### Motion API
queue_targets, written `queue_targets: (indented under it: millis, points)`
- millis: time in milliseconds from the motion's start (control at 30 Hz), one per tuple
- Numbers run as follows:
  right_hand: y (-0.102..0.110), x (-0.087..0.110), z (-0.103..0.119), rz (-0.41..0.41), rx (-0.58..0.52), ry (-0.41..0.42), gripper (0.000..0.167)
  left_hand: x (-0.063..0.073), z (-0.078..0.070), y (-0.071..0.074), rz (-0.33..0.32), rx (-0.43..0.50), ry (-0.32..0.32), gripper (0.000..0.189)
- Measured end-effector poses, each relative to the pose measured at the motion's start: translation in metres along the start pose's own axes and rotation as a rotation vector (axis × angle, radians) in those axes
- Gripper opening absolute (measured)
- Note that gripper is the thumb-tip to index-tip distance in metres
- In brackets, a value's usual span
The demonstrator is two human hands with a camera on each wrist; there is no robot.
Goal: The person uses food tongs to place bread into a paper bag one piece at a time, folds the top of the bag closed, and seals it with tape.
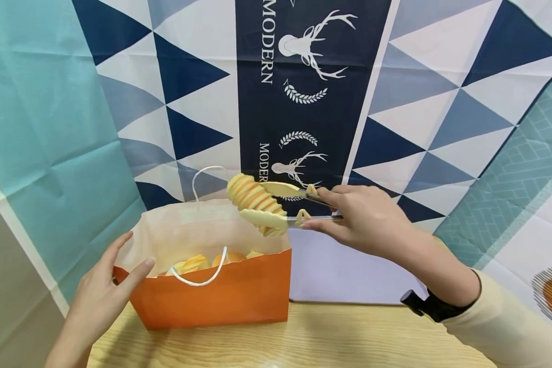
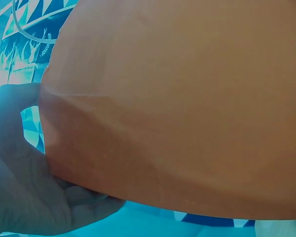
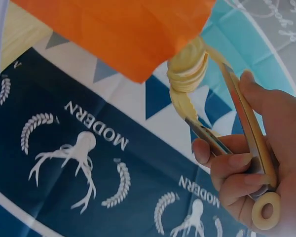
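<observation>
In the head view an orange paper bag [image 1: 216,294] with white cord handles stands on the table. The left hand [image 1: 98,291] holds its left end, thumb at the front rim; the left wrist view shows this hand [image 2: 34,168] around the bag's side [image 2: 177,108]. The right hand [image 1: 368,217] grips tongs [image 1: 315,220] with pale yellow tips. Between those tips sits a ridged yellow-and-orange spiral bread roll [image 1: 253,197], above the bag's right end. From the right wrist view, the fingers of the right hand [image 3: 266,148] wrap around the tongs' handles.
Several yellow and orange pieces [image 1: 195,263] lie inside the bag, partly hidden by its front wall. A pale lilac tray or board [image 1: 349,276] lies right of the bag on the wooden table [image 1: 322,335]. Patterned cloth [image 1: 313,117] hangs behind.
</observation>
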State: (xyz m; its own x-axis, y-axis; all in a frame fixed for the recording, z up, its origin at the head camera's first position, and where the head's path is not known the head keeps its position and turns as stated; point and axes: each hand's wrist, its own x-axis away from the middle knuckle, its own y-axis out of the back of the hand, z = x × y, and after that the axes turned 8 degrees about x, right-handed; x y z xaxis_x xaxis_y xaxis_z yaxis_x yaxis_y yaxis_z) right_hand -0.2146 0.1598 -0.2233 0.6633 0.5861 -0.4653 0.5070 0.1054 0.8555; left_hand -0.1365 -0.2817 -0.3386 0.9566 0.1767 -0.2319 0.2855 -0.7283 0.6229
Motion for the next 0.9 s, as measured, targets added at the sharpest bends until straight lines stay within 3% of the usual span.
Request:
queue_targets:
  millis: [367,600,833,900]
  points:
    - [-0.022,-0.023,0.015,0.066,-0.031,0.090,0.075,-0.001,0.001,0.001,0.001,0.001,-0.017,0.086]
    - [-0.030,-0.035,0.017,0.132,-0.035,0.109,0.074,-0.001,0.001,0.001,0.010,0.003,-0.018,0.086]
    - [-0.037,-0.047,0.016,0.170,-0.008,0.115,0.059,-0.002,0.002,0.002,0.008,0.001,-0.020,0.087]
    - [-0.038,-0.049,0.017,0.181,-0.005,0.112,0.063,-0.002,0.002,0.002,0.008,0.002,-0.019,0.087]
